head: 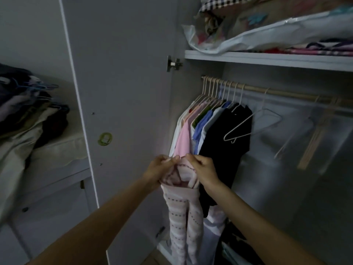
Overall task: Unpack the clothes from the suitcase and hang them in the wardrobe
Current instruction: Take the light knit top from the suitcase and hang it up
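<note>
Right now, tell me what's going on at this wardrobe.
A person stands at the open wardrobe, both hands pinching the top of a pink striped garment: left hand, right hand, garment hanging down between them. It is not yet on the rail. Clothes already hang at the rail's left end, with an empty hanger beside them.

Both the left hand [159, 169] and the right hand [203, 169] pinch the top of striped pink leggings [182, 217]. Hung shirts [202, 123] are just above the hands. An empty hanger [250, 125] hangs up and right of the right hand.
</note>
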